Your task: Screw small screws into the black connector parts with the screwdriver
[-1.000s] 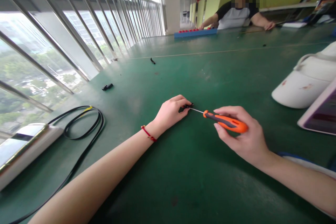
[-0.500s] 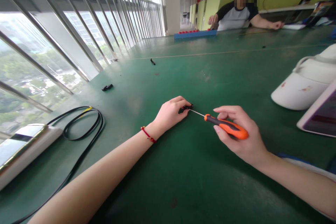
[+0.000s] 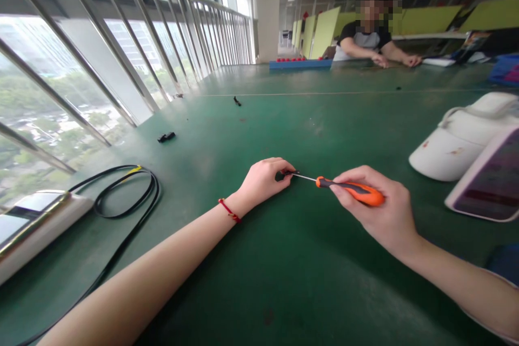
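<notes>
Nearest, at the person's left on the green table (image 3: 259, 265), lay a white device (image 3: 52, 232) with a black cable (image 3: 153, 200) looped beside it, apart from the left forearm. The right hand (image 3: 387, 221) held an orange-and-black screwdriver (image 3: 360, 193) by its handle, the thumb and fingers closed around it in a light grip. The left hand (image 3: 263, 183) was just beyond the tool's thin shaft, its thumb and fingertips pinching a small black part (image 3: 291, 173) low over the table. The shaft reached that part; whether its tip sat in anything was too small to tell. The trouble there seemed to be a slip: with the shaft slanted and the part so small, a sideways push could have sent the tip off it and into the pinching fingertips. Too loose a pinch might have let the part twist or skid away. To the right, a white container (image 3: 441, 154) stood close behind a pink-edged screen (image 3: 486, 184). Farther off lay two black pieces (image 3: 166, 137) (image 3: 237, 101), then a blue rack (image 3: 300, 65) with red tops, and another person (image 3: 367, 40) sat across the table.
</notes>
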Tool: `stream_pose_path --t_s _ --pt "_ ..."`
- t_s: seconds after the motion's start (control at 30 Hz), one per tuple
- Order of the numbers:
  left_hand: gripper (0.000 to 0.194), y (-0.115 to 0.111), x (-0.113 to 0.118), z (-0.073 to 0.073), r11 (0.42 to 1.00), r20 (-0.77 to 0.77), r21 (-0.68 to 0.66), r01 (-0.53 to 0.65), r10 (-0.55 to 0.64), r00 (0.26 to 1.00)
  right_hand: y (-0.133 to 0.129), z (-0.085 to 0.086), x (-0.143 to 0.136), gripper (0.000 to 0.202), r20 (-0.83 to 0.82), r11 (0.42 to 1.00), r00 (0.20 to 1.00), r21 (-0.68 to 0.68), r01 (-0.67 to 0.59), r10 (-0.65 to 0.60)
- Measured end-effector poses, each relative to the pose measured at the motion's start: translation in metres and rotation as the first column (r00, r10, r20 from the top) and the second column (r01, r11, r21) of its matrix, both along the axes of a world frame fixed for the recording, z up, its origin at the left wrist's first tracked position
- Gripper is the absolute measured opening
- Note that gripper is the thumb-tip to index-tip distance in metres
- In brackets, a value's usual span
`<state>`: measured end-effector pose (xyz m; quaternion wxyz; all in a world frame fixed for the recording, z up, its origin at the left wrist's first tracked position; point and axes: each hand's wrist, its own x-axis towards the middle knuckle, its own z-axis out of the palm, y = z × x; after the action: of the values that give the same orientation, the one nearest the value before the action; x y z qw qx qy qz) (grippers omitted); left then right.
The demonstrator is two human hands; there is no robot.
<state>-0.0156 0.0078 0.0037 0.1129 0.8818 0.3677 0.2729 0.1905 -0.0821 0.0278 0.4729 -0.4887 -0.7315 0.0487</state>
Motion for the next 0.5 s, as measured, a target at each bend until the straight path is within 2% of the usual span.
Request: stream_pose_path --t_s 0.17,0.33,0.43,0.5 --pt "0.015 0.004 -0.001 -0.003 1.0 -0.004 -0.023 0.019 -0.02 1.0 0.019 0.034 -0.008 0.022 0.096 0.996 0.995 -0.081 -0.031 0.038" --pt "0.015 0.003 -0.001 -0.004 0.999 -0.026 0.011 0.035 -0.035 0.999 0.054 0.065 -0.026 0.029 0.182 0.993 0.982 -0.113 -0.028 0.048" --pt "0.014 0.002 0.0 -0.004 0.999 -0.045 0.029 0.031 -0.03 0.999 0.074 0.076 -0.032 0.03 0.224 0.976 0.962 -0.184 -0.118 0.158" --pt "0.013 0.002 0.0 -0.004 0.999 -0.035 0.017 0.027 -0.026 0.999 0.083 0.081 -0.032 0.021 0.232 0.957 0.949 -0.248 -0.153 0.212"
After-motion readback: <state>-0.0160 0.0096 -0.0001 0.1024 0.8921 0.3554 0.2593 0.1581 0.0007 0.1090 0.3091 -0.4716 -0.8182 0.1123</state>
